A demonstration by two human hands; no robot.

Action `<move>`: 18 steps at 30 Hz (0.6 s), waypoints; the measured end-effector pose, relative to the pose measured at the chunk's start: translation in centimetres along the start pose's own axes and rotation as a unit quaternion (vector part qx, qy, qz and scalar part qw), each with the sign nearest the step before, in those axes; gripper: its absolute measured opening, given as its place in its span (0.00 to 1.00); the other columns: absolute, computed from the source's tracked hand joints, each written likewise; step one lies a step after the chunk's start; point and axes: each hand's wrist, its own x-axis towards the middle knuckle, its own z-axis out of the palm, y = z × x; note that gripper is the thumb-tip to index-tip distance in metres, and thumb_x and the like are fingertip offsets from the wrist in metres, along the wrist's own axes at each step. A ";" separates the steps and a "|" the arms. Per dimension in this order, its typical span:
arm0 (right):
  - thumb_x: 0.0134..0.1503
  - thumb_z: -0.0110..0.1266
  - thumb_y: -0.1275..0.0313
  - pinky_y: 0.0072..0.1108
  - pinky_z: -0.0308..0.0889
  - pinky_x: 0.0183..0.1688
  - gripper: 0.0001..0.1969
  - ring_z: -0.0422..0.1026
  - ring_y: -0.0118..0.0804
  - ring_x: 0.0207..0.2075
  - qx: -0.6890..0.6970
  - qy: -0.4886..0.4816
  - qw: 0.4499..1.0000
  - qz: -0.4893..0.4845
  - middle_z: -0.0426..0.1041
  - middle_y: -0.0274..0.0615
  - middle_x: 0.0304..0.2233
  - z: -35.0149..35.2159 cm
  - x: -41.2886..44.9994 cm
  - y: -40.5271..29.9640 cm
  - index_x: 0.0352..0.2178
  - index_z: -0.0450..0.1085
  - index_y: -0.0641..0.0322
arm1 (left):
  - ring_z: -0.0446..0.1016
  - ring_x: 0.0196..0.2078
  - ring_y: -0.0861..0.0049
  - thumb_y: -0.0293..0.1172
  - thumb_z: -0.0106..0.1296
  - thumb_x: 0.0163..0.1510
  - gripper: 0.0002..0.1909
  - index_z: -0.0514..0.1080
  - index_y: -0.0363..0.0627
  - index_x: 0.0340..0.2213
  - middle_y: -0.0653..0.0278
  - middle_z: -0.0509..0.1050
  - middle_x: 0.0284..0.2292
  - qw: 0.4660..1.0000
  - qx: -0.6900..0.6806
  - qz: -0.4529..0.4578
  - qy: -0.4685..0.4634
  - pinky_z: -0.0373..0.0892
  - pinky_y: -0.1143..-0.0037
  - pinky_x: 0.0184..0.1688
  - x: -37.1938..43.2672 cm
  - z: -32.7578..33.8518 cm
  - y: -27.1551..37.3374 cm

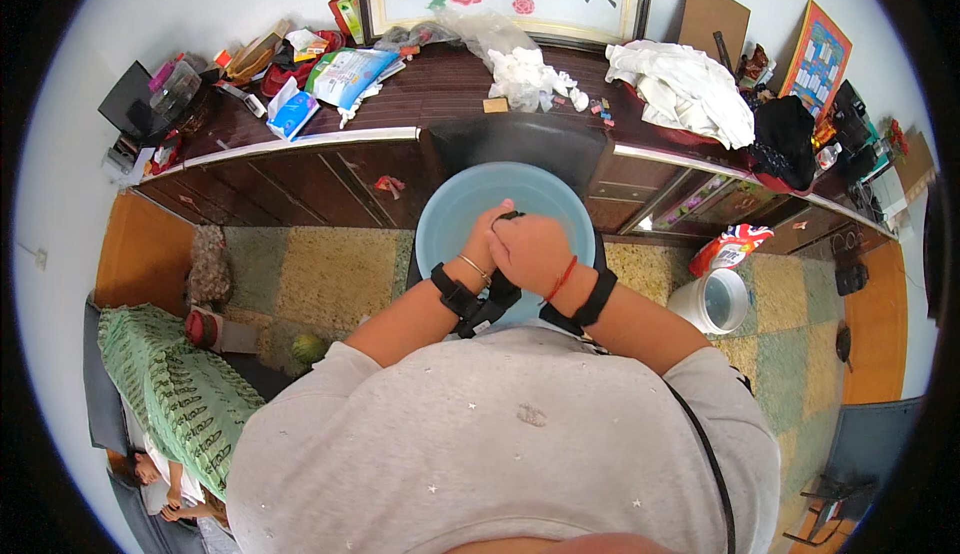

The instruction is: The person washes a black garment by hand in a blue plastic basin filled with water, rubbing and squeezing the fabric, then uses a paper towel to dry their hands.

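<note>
My left hand (482,242), with a gold-coloured bangle at the wrist, and my right hand (534,255), with a red cord, are clasped together over a light blue plastic basin (439,212). A small dark, cloth-like piece (511,215) pokes out between them at the top; most of it is hidden by the fingers. Liquid seems to lie in the basin, though its surface is hard to make out. Both wrists carry black straps, and a black strapped device (480,308) sits below my left wrist.
A white bucket (686,302) stands on the tiled floor at right, beside a red-and-white bag (731,248). White cloth (679,88) is heaped on the dark wooden cabinet (442,92) ahead. At lower left a person (172,479) lies near a green patterned cover (169,381).
</note>
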 end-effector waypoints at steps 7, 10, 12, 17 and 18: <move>0.57 0.48 0.66 0.39 0.64 0.29 0.13 0.70 0.57 0.27 0.066 0.073 0.988 0.117 0.71 0.55 0.22 1.1 0.2 4.4 0.24 0.71 0.64 | 0.72 0.35 0.78 0.40 0.41 0.64 0.19 0.73 0.34 0.37 0.61 0.75 0.33 0.906 0.375 0.183 0.066 0.69 0.75 0.40 -1.5 2.7 -0.4; 0.58 0.44 0.67 0.40 0.66 0.29 0.12 0.72 0.55 0.26 0.035 0.010 0.999 -0.011 0.72 0.50 0.21 -0.7 -0.5 -0.7 0.23 0.69 0.59 | 0.72 0.34 0.77 0.41 0.40 0.64 0.21 0.72 0.31 0.35 0.60 0.76 0.33 0.993 0.069 0.036 0.086 0.69 0.74 0.40 1.2 -2.1 -1.0; 0.58 0.45 0.68 0.41 0.66 0.29 0.12 0.72 0.55 0.25 0.053 0.040 0.998 -0.022 0.72 0.50 0.21 0.3 -0.3 0.2 0.23 0.69 0.59 | 0.72 0.35 0.75 0.41 0.40 0.63 0.21 0.71 0.31 0.35 0.58 0.76 0.34 0.988 0.123 0.089 0.039 0.69 0.73 0.40 3.0 -6.0 -2.4; 0.61 0.41 0.66 0.42 0.66 0.30 0.15 0.72 0.55 0.26 -0.016 0.073 0.993 0.088 0.74 0.51 0.23 1.8 -0.1 6.0 0.26 0.72 0.60 | 0.72 0.37 0.69 0.42 0.38 0.64 0.22 0.72 0.32 0.39 0.54 0.76 0.35 0.865 0.454 0.200 0.074 0.68 0.71 0.43 -2.6 4.6 0.1; 0.61 0.41 0.66 0.42 0.66 0.30 0.15 0.72 0.55 0.26 -0.011 0.066 0.994 0.087 0.74 0.51 0.23 1.8 -0.3 4.8 0.26 0.72 0.60 | 0.72 0.38 0.70 0.43 0.38 0.64 0.22 0.72 0.32 0.39 0.54 0.76 0.35 0.820 0.517 0.221 0.109 0.67 0.71 0.43 -2.0 2.8 0.1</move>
